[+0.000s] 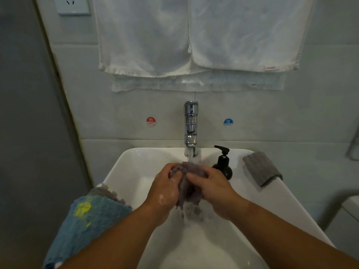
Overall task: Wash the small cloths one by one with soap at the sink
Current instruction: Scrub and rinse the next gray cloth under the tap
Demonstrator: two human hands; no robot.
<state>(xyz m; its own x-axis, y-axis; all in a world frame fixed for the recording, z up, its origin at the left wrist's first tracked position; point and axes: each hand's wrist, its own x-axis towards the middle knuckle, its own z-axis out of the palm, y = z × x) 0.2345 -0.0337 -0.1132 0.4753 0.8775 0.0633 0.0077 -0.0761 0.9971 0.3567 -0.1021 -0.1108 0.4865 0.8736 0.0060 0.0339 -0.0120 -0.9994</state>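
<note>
Your left grip [165,189] and right grip [211,193] clamped on purple cloth [191,168] under running tap [191,121]. Risk: suds loosen hold; splash may wet blue cloth [91,216] left of grips.

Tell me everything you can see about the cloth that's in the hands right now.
The cloth is small, greyish purple, nubbly and soaked. It is bunched up between the left hand and right hand, which both grip it over the sink. The tap runs water onto its top; water drips from its lower end.
</note>
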